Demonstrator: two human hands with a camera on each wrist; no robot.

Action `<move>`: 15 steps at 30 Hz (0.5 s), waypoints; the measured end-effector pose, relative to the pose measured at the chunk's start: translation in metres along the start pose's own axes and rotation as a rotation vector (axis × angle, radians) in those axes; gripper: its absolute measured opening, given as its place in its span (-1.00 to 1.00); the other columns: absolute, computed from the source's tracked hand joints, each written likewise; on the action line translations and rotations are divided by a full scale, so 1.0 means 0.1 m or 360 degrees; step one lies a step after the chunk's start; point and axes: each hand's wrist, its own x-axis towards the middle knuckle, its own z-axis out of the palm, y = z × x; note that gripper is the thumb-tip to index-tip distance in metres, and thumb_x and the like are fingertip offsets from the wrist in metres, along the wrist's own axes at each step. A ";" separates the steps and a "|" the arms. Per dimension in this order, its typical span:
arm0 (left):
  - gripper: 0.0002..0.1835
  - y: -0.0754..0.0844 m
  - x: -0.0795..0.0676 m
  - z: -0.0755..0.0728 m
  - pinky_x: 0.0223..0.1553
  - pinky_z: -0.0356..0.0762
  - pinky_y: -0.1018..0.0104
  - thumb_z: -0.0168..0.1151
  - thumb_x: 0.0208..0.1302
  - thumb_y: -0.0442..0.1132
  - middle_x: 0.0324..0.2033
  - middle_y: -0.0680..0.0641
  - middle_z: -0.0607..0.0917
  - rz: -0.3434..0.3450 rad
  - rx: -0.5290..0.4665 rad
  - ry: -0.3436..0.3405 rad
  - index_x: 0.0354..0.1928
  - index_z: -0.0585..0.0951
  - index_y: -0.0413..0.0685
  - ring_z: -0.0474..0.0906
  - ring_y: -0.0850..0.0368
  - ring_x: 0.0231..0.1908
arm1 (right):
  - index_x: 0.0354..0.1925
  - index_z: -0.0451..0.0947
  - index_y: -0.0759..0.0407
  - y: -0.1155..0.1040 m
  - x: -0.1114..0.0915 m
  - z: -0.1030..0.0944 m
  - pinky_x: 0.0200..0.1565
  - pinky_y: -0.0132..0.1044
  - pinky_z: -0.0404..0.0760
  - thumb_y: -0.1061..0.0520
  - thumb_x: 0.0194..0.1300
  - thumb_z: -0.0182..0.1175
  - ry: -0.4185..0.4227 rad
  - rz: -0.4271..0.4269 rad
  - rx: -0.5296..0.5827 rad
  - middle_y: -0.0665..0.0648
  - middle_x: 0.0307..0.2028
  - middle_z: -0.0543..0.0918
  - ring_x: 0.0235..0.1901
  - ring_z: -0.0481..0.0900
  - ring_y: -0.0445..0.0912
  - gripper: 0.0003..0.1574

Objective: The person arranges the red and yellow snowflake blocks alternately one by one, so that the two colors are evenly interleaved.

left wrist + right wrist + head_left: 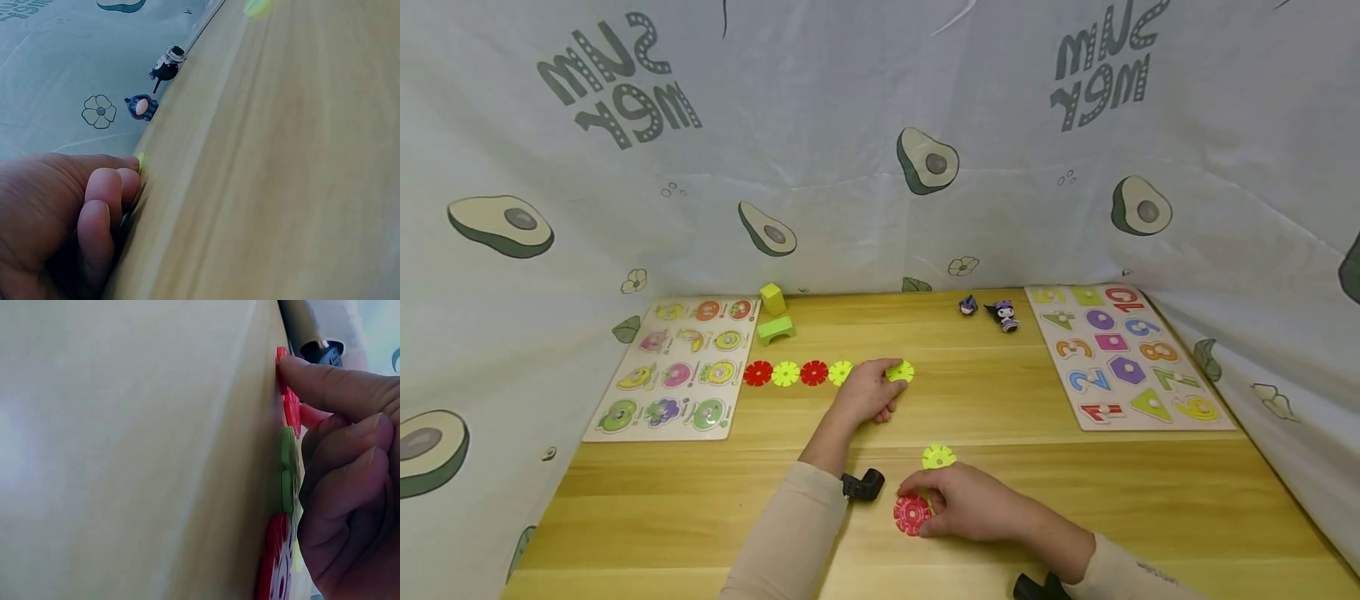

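And there was the left hand point(867, 390) at the dial's centre, finger and thumb narrowed on a yellow-green notched plastic disc point(906, 372) at two o'clock! At its nine o'clock ran a row of two red notched plastic discs point(758, 373) alternating with two more yellow-green ones point(786, 374); whatever lay beneath the palm could not be seen. Further out at nine, a pale puzzle board point(713, 434) carried twelve coloured fruit pieces point(677, 375); at three, a second pale board point(1079, 417) carried numerals point(1090, 381) one to ten with shapes point(1126, 370) between. Green blocks point(776, 330) stood at ten, two small dark figurines point(1002, 316) at two. Over between four and five, the right hand point(967, 502) pinched a red disc with a pale pattern point(912, 515), one yellow-green disc partly covered behind it and another point(938, 456) at that hand's eleven o'clock. The right wrist view cut off a red patterned piece point(275, 562) near six, hard to identify; the left wrist view clipped a yellow-green scrap point(257, 7) near one.
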 end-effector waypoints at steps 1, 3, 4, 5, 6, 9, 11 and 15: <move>-0.48 0.00 0.00 0.00 -0.75 0.53 0.24 0.18 0.28 -0.11 -0.75 -0.10 0.57 -0.0003 -0.0007 0.0001 0.28 0.38 0.12 0.49 0.08 -0.82 | -0.03 0.52 -0.22 -0.01 0.00 0.00 -0.64 -0.46 0.32 -0.03 -0.01 0.41 0.0002 0.0006 -0.0011 -0.19 -0.68 0.38 -0.69 0.30 -0.33 -0.48; -0.48 0.00 0.00 0.00 -0.75 0.53 0.24 0.18 0.28 -0.12 -0.75 -0.10 0.57 -0.0007 -0.0012 0.0004 0.28 0.38 0.11 0.49 0.09 -0.82 | -0.08 0.50 -0.23 -0.03 0.01 0.00 -0.60 -0.45 0.33 -0.04 -0.03 0.42 0.0006 0.0003 -0.0024 -0.18 -0.64 0.38 -0.66 0.30 -0.32 -0.50; -0.49 0.00 0.00 0.00 -0.76 0.53 0.24 0.18 0.28 -0.12 -0.75 -0.10 0.57 -0.0009 -0.0013 0.0005 0.28 0.38 0.11 0.48 0.09 -0.82 | -0.11 0.49 -0.24 -0.04 0.01 0.00 -0.57 -0.46 0.35 -0.05 -0.03 0.42 0.0015 -0.0004 -0.0037 -0.19 -0.60 0.39 -0.62 0.31 -0.32 -0.52; -0.49 0.01 0.00 0.00 -0.76 0.52 0.25 0.18 0.28 -0.12 -0.75 -0.09 0.56 -0.0008 -0.0014 0.0005 0.28 0.38 0.11 0.48 0.10 -0.82 | -0.15 0.48 -0.24 -0.05 0.01 0.00 -0.52 -0.46 0.37 -0.06 -0.04 0.43 0.0027 -0.0015 -0.0041 -0.19 -0.56 0.40 -0.57 0.33 -0.31 -0.55; -0.49 0.01 0.00 0.00 -0.76 0.52 0.25 0.18 0.28 -0.13 -0.76 -0.09 0.56 -0.0008 -0.0013 0.0005 0.27 0.39 0.10 0.48 0.10 -0.82 | -0.20 0.47 -0.23 -0.06 0.01 0.00 -0.48 -0.45 0.39 -0.06 -0.04 0.43 0.0046 -0.0029 -0.0035 -0.18 -0.52 0.41 -0.53 0.35 -0.30 -0.57; -0.49 0.02 0.00 0.00 -0.76 0.52 0.25 0.18 0.28 -0.14 -0.76 -0.09 0.56 -0.0005 -0.0019 0.0006 0.27 0.39 0.09 0.48 0.11 -0.83 | -0.32 0.43 -0.21 -0.07 0.01 -0.01 -0.43 -0.44 0.43 -0.07 0.01 0.40 0.0109 -0.0062 -0.0001 -0.19 -0.47 0.43 -0.45 0.38 -0.28 -0.67; -0.50 0.02 0.00 0.00 -0.77 0.52 0.25 0.18 0.28 -0.15 -0.76 -0.10 0.56 -0.0006 -0.0025 0.0008 0.27 0.39 0.08 0.48 0.11 -0.83 | -0.36 0.43 -0.19 -0.06 0.02 -0.03 -0.45 -0.43 0.46 -0.08 0.05 0.36 0.0140 -0.0051 0.0079 -0.18 -0.49 0.45 -0.47 0.41 -0.27 -0.73; -0.50 0.03 0.00 0.00 -0.77 0.51 0.25 0.18 0.28 -0.14 -0.75 -0.10 0.57 -0.0020 -0.0015 0.0016 0.26 0.40 0.08 0.48 0.11 -0.82 | -0.34 0.45 -0.11 -0.02 0.03 -0.16 -0.58 -0.39 0.48 -0.08 0.12 0.31 0.0192 0.0048 0.0364 -0.06 -0.51 0.50 -0.59 0.46 -0.21 -0.77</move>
